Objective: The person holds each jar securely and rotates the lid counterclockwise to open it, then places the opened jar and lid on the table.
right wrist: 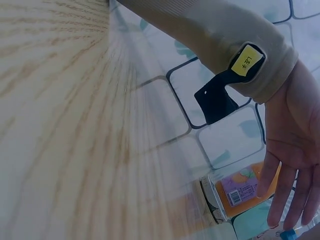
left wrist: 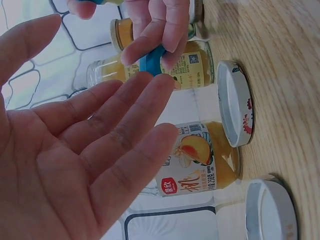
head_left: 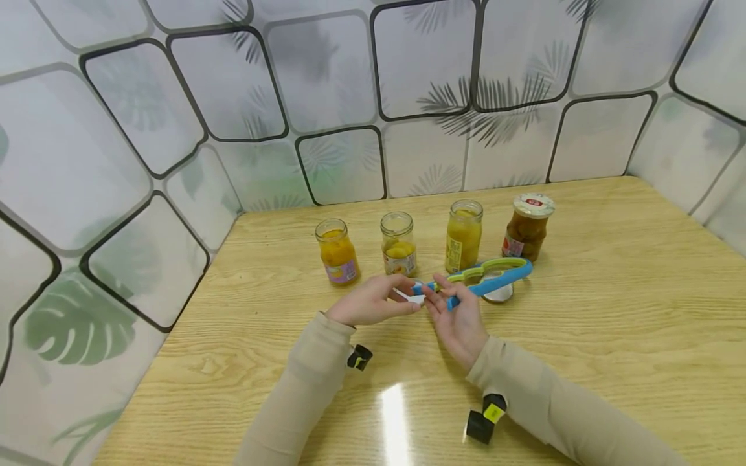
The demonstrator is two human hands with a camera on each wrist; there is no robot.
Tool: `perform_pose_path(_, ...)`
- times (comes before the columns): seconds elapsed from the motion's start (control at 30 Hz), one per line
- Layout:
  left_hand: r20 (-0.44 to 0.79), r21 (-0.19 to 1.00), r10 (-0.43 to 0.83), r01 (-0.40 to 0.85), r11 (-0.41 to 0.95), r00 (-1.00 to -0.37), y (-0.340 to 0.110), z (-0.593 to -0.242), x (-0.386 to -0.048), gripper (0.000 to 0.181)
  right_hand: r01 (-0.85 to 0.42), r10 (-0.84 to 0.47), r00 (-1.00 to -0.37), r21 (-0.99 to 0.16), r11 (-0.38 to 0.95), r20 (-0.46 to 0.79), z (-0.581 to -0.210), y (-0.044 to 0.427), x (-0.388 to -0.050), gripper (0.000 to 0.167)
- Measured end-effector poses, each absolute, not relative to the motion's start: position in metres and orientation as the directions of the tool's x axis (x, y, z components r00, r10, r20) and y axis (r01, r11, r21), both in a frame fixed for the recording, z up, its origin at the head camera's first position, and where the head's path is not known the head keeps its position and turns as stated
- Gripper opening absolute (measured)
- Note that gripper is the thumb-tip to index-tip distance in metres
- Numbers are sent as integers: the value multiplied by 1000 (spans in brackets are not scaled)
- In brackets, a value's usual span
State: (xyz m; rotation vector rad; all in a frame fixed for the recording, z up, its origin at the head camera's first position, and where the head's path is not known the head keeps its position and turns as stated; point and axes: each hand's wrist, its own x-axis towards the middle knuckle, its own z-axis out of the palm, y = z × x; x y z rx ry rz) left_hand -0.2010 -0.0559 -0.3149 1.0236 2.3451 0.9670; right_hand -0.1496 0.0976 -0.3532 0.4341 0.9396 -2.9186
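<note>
My right hand holds a blue and green jar opener by its handle ends, with the looped end pointing off to the right. Beside it, my left hand has its fingers stretched out. In the left wrist view, the fingertips of that left hand reach to a blue handle end between the right hand's fingers; whether they touch it is unclear. A peach jar and a tall yellow jar, both without lids, stand just behind the hands.
On the left stands an uncovered orange jar with a purple label. A brown jar at the right wears its lid. Loose white lids, one by the opener and another near the peach jar, lie on the wooden table. Patterned cloth walls enclose it.
</note>
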Motion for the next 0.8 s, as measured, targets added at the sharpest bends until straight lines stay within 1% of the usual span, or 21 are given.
perform_pose_path(0.13, -90, 733, 751, 468, 494, -654, -56, -314, -201, 42, 137, 33, -959, -566, -813, -280, -352, 96, -148, 14)
perform_pose_path(0.3, -90, 721, 749, 476, 504, -656, -56, -313, -201, 40, 133, 38, -959, -565, -814, -280, -352, 95, -146, 13)
perform_pose_path(0.5, -90, 706, 747, 487, 514, -658, -56, -312, -201, 40, 140, 29, -960, -568, -811, -277, -352, 93, -144, 28)
perform_pose_path(0.7, -57, 717, 763, 506, 480, -644, -59, -311, -202, 38, 144, 15, -961, -548, -824, -276, -352, 89, -141, 27)
perform_pose_path(0.8, -26, 722, 767, 519, 458, -641, -62, -310, -202, 32, 139, 11, -965, -545, -827, -263, -350, 87, -139, 27)
